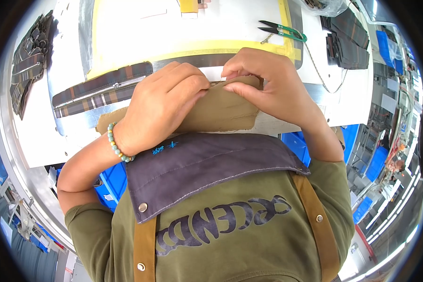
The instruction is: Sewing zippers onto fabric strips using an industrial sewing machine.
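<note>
We pinch the tan fabric piece at its far edge, left hand and right hand both closed on it, long axis left-right, just near of the white table.

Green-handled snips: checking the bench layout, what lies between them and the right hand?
Head view: a yellow-taped board edge lies between the snips and right hand.

Tan fabric piece: flat, wrinkled, top edge folded over, lying at table's near edge.
</note>
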Motion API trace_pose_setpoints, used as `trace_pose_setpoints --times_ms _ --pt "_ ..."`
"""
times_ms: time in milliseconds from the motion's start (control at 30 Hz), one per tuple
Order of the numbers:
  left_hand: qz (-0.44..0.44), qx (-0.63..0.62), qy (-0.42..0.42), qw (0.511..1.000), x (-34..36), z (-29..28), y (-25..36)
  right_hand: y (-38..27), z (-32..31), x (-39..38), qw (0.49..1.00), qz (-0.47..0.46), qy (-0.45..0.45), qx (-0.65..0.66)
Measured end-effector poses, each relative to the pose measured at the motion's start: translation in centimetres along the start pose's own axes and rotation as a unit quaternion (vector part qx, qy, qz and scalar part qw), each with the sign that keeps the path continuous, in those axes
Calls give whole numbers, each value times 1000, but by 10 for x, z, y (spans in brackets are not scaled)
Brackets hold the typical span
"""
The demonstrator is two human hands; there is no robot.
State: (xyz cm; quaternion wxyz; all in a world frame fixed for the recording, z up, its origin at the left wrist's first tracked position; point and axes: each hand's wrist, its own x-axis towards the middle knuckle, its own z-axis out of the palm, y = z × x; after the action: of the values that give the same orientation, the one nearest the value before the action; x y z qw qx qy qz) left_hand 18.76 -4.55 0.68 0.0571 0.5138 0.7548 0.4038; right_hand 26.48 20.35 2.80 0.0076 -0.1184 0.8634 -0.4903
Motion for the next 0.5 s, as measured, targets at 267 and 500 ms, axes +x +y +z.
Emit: trace_pose_setpoints --times_ms 267,500 --pt "91 65 10 994 -4 6 -15 11 -1 -7 996 -10 -58 -66" --pt "58 37 34 997 9 6 -7 14 -4 4 983 -132 4 -125"
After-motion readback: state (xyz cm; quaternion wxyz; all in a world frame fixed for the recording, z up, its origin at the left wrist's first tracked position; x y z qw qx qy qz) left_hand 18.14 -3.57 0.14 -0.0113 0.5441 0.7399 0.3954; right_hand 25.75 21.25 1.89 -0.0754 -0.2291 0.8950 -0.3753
